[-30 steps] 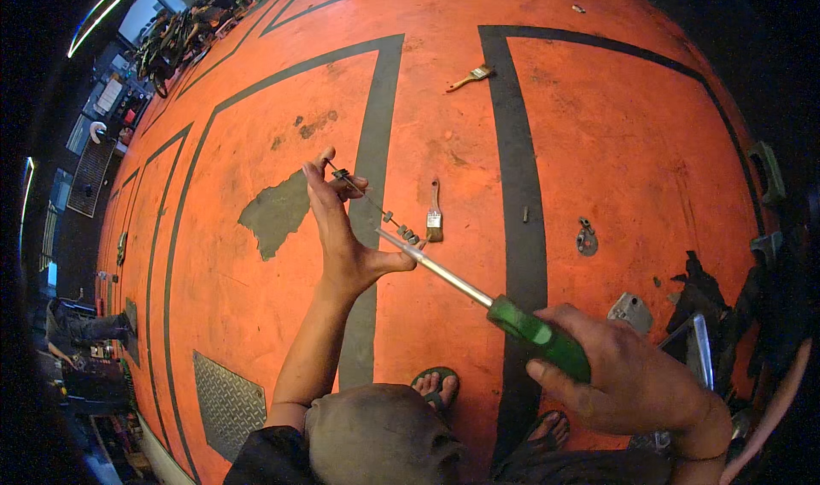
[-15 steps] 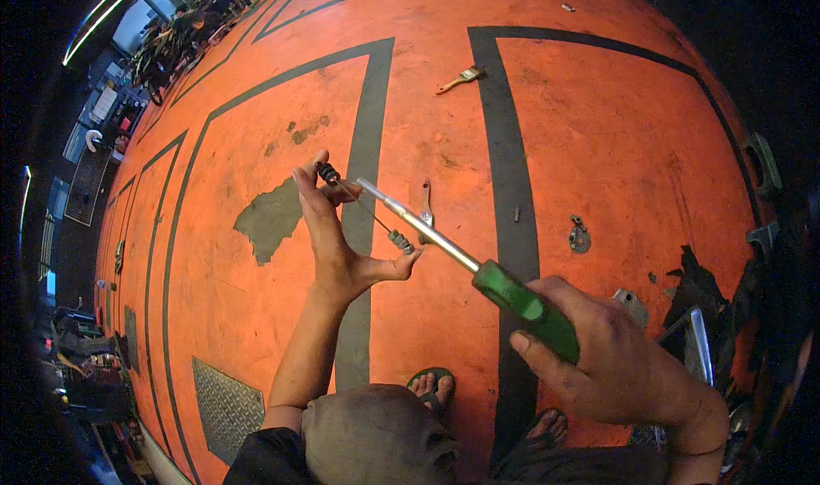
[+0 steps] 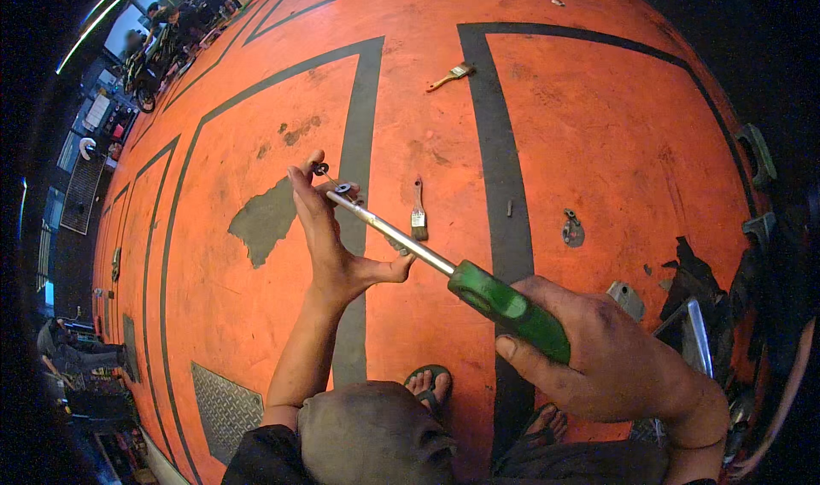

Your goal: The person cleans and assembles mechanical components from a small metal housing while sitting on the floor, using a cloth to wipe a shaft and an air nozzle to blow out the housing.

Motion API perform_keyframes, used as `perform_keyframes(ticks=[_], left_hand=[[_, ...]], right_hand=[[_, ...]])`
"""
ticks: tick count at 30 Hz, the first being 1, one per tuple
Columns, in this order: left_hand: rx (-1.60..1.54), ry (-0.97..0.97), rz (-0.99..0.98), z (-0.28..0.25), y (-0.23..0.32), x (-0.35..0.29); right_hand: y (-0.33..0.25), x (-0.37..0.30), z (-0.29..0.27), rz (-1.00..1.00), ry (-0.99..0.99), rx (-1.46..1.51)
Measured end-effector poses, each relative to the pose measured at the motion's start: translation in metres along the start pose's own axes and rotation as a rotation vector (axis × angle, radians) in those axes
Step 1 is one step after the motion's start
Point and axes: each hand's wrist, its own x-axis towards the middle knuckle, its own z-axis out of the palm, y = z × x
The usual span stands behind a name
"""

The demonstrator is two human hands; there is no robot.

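Note:
My left hand is raised over the floor, fingers and thumb spanning a thin rod with small dark parts on it. A black ring-shaped piece sits at the fingertips, and a second dark disc lies just below it. Near the thumb, a grey ribbed piece is partly hidden behind the tool shaft. My right hand is wrapped round the green handle of a screwdriver-like tool with a long metal shaft. Its tip is at the lower dark disc; whether they touch I cannot tell.
Two paintbrushes, a nearer one and a farther one, lie on the orange floor. Small metal parts and a grey metal piece are to the right. People and a motorcycle are at far left.
The tool has moved left, bringing its tip to the dark parts at my left fingers. Two dark pieces now show apart there, and the shaft covers much of the thin rod.

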Motion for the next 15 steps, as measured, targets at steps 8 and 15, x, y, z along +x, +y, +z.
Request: perform_keyframes(ticks=[8,15], left_hand=[[-0.011,-0.010,0.002,-0.001,0.000,0.003],[0.215,-0.006,0.084,-0.015,-0.006,0.010]], right_hand=[[0.001,0.002,-0.002,0.037,0.047,-0.056],[-0.001,-0.015,-0.010,0.145,0.045,-0.159]])
